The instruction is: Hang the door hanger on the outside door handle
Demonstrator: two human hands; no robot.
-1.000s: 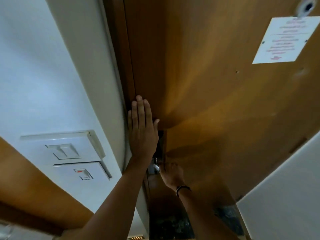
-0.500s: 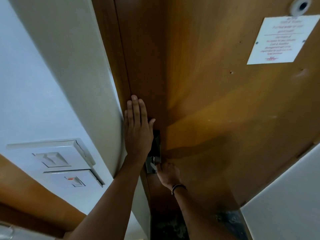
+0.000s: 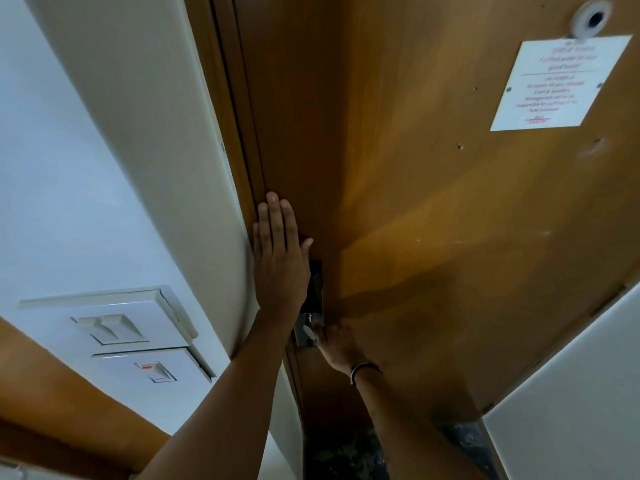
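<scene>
L hand (image 3: 280,268) hides most of lock plate (image 3: 317,289); notice (image 3: 557,83) text too blurry to read.

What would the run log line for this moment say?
left hand: flat on door edge | right hand: at lock plate | hanger: not visible

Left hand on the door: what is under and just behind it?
The left hand lies flat on the wooden door at its edge. Its palm hides part of the dark lock plate. The right hand covers whatever handle sits below; no hanger shows.
</scene>
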